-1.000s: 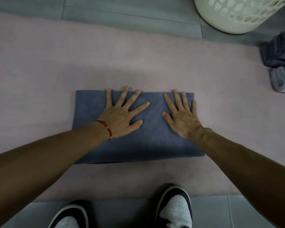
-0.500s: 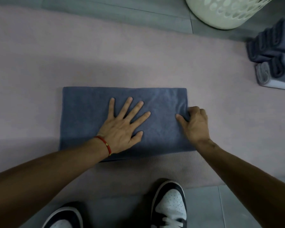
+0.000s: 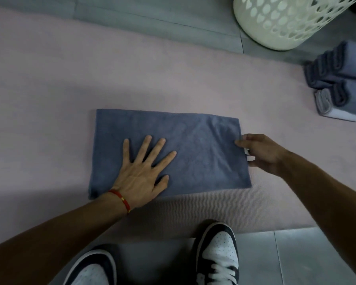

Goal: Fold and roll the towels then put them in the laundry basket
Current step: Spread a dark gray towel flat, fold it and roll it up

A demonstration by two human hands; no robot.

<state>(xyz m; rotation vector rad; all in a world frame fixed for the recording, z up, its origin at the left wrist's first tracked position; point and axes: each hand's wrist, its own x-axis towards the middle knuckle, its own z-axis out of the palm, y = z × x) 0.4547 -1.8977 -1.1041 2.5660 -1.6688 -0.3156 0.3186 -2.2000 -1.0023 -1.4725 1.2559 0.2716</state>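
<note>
A folded blue towel (image 3: pixel 195 140) lies flat on the pink mat (image 3: pixel 49 89). My left hand (image 3: pixel 142 173) presses flat on its left half, fingers spread, a red bracelet at the wrist. My right hand (image 3: pixel 259 154) sits at the towel's right edge, thumb and fingers curled around that edge, with a small white tag showing under the fingers. The cream laundry basket (image 3: pixel 286 21) with cut-out holes stands at the far right on the floor. Several rolled towels (image 3: pixel 337 83), blue and grey, lie stacked at the mat's right side.
Grey floor tiles (image 3: pixel 152 17) run beyond the mat and also near my feet. My two black-and-white sneakers (image 3: pixel 218 256) stand at the mat's near edge. Bare mat stretches to the left of and beyond the towel.
My right hand has slid from flat on the towel to its right edge and curled around it. My left hand has stayed flat, shifting slightly left and nearer on the towel.
</note>
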